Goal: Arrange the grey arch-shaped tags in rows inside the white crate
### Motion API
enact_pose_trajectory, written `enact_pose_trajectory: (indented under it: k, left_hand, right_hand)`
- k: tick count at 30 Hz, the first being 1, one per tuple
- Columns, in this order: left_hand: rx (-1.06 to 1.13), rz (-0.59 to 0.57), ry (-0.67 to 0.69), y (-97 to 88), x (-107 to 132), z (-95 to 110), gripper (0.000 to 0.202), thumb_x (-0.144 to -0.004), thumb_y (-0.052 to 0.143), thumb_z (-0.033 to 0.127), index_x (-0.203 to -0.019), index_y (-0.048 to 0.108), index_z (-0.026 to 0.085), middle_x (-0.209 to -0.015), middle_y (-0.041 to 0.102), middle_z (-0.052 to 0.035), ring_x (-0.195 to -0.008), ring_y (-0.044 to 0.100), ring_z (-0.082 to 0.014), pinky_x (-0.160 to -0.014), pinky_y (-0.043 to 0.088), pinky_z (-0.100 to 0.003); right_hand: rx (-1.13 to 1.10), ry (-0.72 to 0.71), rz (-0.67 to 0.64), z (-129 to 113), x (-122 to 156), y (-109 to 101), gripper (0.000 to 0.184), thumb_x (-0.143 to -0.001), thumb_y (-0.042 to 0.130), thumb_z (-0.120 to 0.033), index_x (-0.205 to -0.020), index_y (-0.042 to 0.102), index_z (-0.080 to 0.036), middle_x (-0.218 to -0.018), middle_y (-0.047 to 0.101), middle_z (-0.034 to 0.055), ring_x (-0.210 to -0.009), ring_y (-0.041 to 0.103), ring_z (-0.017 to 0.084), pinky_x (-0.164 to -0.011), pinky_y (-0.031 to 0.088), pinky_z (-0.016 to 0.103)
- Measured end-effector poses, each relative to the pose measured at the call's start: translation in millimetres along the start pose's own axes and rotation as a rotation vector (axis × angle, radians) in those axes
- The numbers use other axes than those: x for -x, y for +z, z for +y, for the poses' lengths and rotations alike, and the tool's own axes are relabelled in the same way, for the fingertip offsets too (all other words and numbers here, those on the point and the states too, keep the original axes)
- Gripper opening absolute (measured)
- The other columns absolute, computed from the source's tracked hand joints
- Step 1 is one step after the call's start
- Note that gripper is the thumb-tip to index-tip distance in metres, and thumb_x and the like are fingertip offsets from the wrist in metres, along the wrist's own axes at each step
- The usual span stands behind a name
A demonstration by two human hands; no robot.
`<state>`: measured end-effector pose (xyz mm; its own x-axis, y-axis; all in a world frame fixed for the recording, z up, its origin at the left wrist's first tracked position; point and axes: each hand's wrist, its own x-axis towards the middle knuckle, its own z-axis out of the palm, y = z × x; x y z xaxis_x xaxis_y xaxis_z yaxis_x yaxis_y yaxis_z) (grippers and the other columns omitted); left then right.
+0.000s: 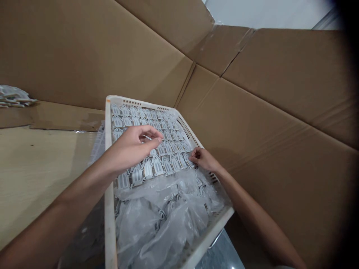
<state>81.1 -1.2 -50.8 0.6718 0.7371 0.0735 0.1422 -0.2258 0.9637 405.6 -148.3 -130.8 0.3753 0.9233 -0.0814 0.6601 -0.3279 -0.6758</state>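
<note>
A white perforated plastic tray (109, 175) holds rows of several small grey arch-shaped parts (157, 164) laid flat. My left hand (131, 146) hovers over the middle rows, thumb and fingers pinched on a small thin piece I cannot name. At the tray's right side, my right hand (203, 158) has its fingers curled onto a part at the end of a row. Crumpled clear plastic bags (165, 213) cover the near half of the tray.
Tall brown cardboard walls (252, 123) surround the tray at the back and right. A light wooden tabletop (36, 168) lies to the left. A pile of bagged items (12, 96) rests on a cardboard ledge at far left.
</note>
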Motion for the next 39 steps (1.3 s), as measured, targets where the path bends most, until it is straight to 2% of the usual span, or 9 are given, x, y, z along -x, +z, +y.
enact_pose_trajectory:
  k: [7,11,21,27,29,31,34,36,39]
  left_hand:
    - [0.030,0.094,0.040,-14.4,-1.8,0.7,0.022,-0.084,0.077,0.043,-0.094,0.078,0.023,-0.084,0.073,-0.0040,-0.064,0.059,-0.0176,-0.058,0.042,-0.030]
    - [0.003,0.130,0.042,-20.7,-3.8,0.1,0.023,-0.084,0.077,0.044,-0.094,0.079,0.023,-0.087,0.075,-0.0048,-0.065,0.061,-0.0183,-0.061,0.044,-0.032]
    - [0.062,0.169,0.049,-33.0,0.6,5.3,0.025,-0.083,0.078,0.044,-0.093,0.078,0.020,-0.085,0.072,-0.0061,-0.064,0.060,-0.0173,-0.063,0.048,-0.032]
    - [0.038,0.234,0.076,-51.8,8.8,-3.1,0.028,-0.090,0.069,0.048,-0.093,0.075,0.020,-0.096,0.074,-0.0099,-0.079,0.066,-0.0222,-0.067,0.048,-0.033]
    - [-0.057,0.349,0.074,-61.2,16.3,-15.4,0.040,-0.101,0.048,0.051,-0.094,0.072,0.019,-0.100,0.074,-0.0125,-0.089,0.068,-0.0254,-0.075,0.051,-0.037]
    - [-0.354,0.524,0.046,-73.6,27.5,-35.9,0.051,-0.105,0.031,0.050,-0.097,0.070,0.018,-0.105,0.074,-0.0179,-0.102,0.067,-0.0320,-0.091,0.050,-0.046]
    - [-0.855,0.736,-0.185,-100.5,51.7,-78.6,0.057,-0.102,0.033,0.052,-0.117,0.067,0.009,-0.134,0.060,-0.0370,-0.134,0.047,-0.0532,-0.099,0.040,-0.065]
    - [-0.932,0.837,-0.364,-123.9,71.1,-108.3,0.057,-0.094,0.045,0.048,-0.123,0.063,0.002,-0.146,0.047,-0.0449,-0.139,0.037,-0.0608,-0.096,0.034,-0.071]
    - [-0.852,0.960,-0.476,-159.8,97.4,-142.2,0.056,-0.085,0.046,0.057,-0.102,0.063,0.006,-0.142,0.052,-0.0407,-0.141,0.030,-0.0659,-0.086,0.031,-0.068]
  right_hand:
    - [0.199,-0.040,0.020,-8.1,9.3,4.0,0.022,-0.088,0.068,-0.040,-0.082,0.057,-0.021,-0.072,0.058,-0.0006,-0.065,0.048,0.015,-0.062,0.038,0.031]
    - [0.192,-0.034,-0.035,-14.7,12.9,4.4,0.025,-0.086,0.070,-0.041,-0.083,0.055,-0.022,-0.072,0.058,-0.0001,-0.065,0.047,0.015,-0.061,0.037,0.030]
    - [0.199,-0.043,0.011,-18.8,11.0,11.1,0.027,-0.087,0.067,-0.046,-0.081,0.057,-0.021,-0.075,0.060,0.0012,-0.066,0.049,0.016,-0.064,0.038,0.030]
    - [0.237,-0.083,-0.019,-16.5,12.6,14.5,0.037,-0.088,0.061,-0.055,-0.074,0.057,-0.021,-0.069,0.059,0.0030,-0.063,0.047,0.017,-0.061,0.035,0.031]
    - [0.257,-0.094,-0.027,-13.3,13.5,14.3,0.044,-0.087,0.059,-0.062,-0.069,0.055,-0.021,-0.067,0.058,0.0038,-0.062,0.045,0.018,-0.060,0.034,0.032]
    - [0.253,-0.108,-0.043,-8.1,12.0,12.8,0.050,-0.088,0.055,-0.067,-0.068,0.055,-0.022,-0.066,0.057,0.0040,-0.062,0.045,0.019,-0.060,0.034,0.033]
    - [0.239,-0.142,-0.152,-0.5,6.2,9.5,0.052,-0.089,0.055,-0.071,-0.067,0.054,-0.023,-0.065,0.056,0.0035,-0.062,0.046,0.020,-0.059,0.036,0.033]
    - [0.228,-0.184,-0.195,1.5,2.8,8.6,0.051,-0.089,0.056,-0.070,-0.067,0.054,-0.024,-0.066,0.058,0.0040,-0.064,0.047,0.021,-0.061,0.038,0.034]
    - [0.220,-0.208,-0.192,-0.9,1.3,10.2,0.045,-0.088,0.058,-0.064,-0.070,0.058,-0.024,-0.069,0.060,0.0044,-0.068,0.050,0.022,-0.063,0.040,0.034]
